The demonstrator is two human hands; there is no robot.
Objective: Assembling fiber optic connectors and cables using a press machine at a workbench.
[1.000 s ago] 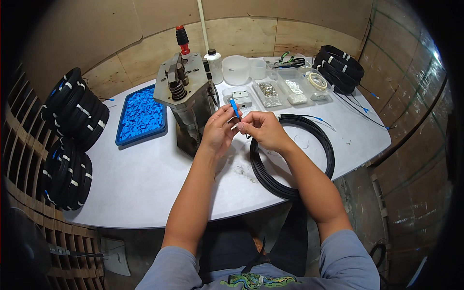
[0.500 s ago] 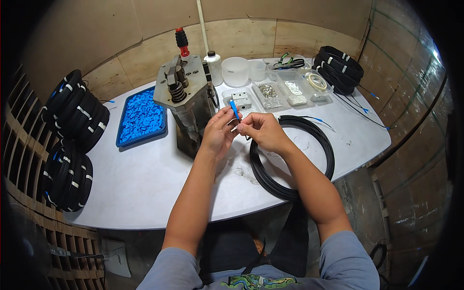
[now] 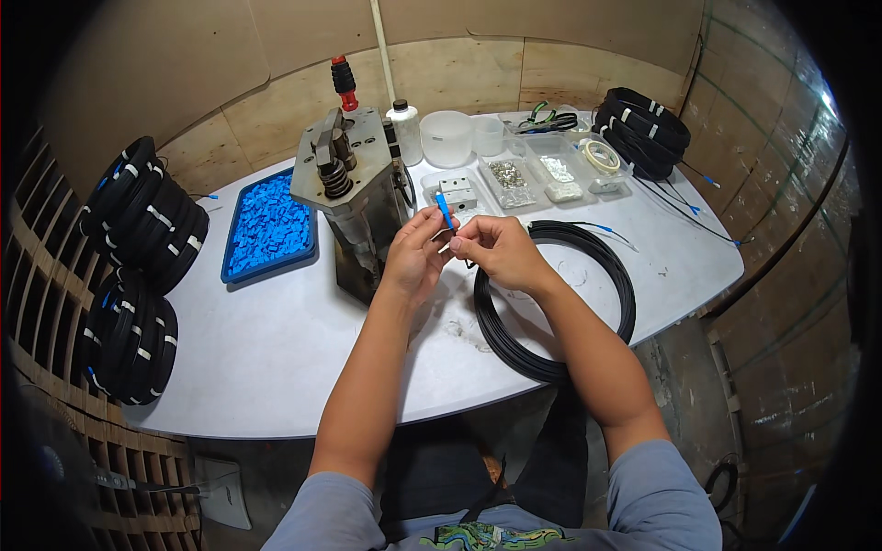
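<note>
A slim blue cable connector [image 3: 445, 209] is pinched between the fingers of my left hand [image 3: 415, 255], tilted with its tip pointing up and away. Close beside it, the thumb and forefinger of my right hand [image 3: 501, 253] grip the thin black cable just behind the connector. Below and right of my hands lies a large coil of black cable [image 3: 627, 308], partly under my right forearm. Another blue connector [image 3: 604, 229] sticks out at the coil's far side. My fingers hide where the held cable meets the connector.
A metal press [image 3: 344, 207] stands left of my hands, beside a dark blue tray [image 3: 227, 268] of small blue parts. Tied black cable coils [image 3: 156, 216] stack at the left edge, more coils [image 3: 643, 133] at back right. Clear boxes [image 3: 508, 188] of small parts and a white bottle [image 3: 404, 129] sit behind.
My hands keep nearly the same pose, both on the connector and its cable. The whole view has shifted very slightly; nothing has been let go or picked up.
</note>
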